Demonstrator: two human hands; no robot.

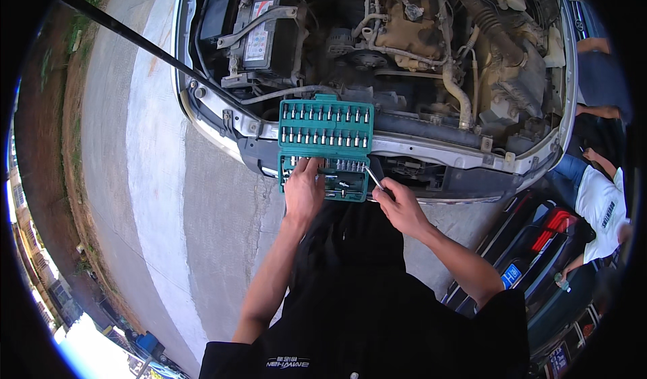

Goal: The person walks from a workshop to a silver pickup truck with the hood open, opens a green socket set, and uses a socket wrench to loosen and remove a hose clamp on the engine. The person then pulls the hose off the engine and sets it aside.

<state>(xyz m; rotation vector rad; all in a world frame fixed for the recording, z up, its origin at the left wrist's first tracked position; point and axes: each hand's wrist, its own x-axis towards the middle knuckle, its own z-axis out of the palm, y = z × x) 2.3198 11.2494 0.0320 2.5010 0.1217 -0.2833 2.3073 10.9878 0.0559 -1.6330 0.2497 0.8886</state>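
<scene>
A green socket set case (326, 127) lies open on the front edge of the engine bay, with two rows of bits in its lid and sockets in its lower tray. My left hand (304, 191) reaches into the left part of that tray, its fingers bent and pressed together among the sockets. Whatever its fingertips grip is hidden. In my right hand (402, 208) is a slim silver ratchet wrench (374, 177), held by its handle, with its far end over the tray's right edge.
Beyond the case is a car's engine bay with a battery (260, 34), an engine (408, 35) and a ribbed air hose (488, 23). A black prop rod (128, 34) slants across the left. At right, a person in a white shirt (600, 203) is near a dark car (539, 244).
</scene>
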